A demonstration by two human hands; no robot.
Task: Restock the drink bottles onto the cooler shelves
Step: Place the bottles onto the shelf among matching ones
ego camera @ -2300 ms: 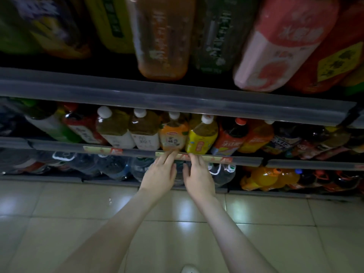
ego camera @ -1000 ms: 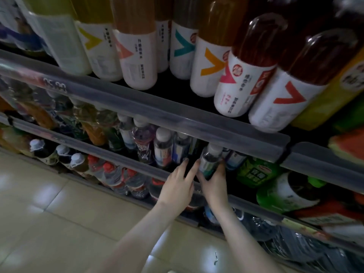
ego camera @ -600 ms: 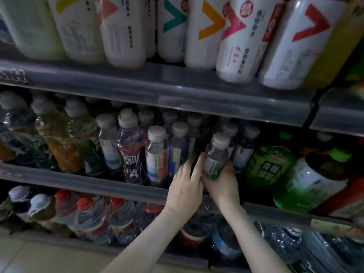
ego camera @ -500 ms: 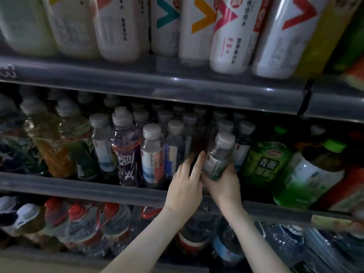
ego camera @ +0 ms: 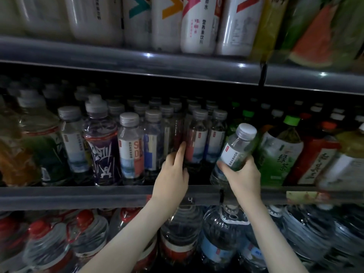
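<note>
The right hand [ego camera: 243, 177] grips a clear bottle [ego camera: 235, 152] round its lower half, fingers curled over the white label. The bottle tilts, its grey cap leaning right, its base just above the front rail of the middle shelf [ego camera: 88, 195]; whether the base touches the shelf cannot be told. It sits just in front of a green tea bottle [ego camera: 280, 154] and right of a row [ego camera: 198, 142] of similar water bottles standing upright. The left hand [ego camera: 171, 177] reaches into that row, holding nothing, its straight forefinger [ego camera: 182, 149] touching a red-labelled bottle. A purple bottle [ego camera: 103, 152] stands further left. White bottles [ego camera: 197, 26] line the shelf above; large water jugs [ego camera: 222, 243] fill the one below.
</note>
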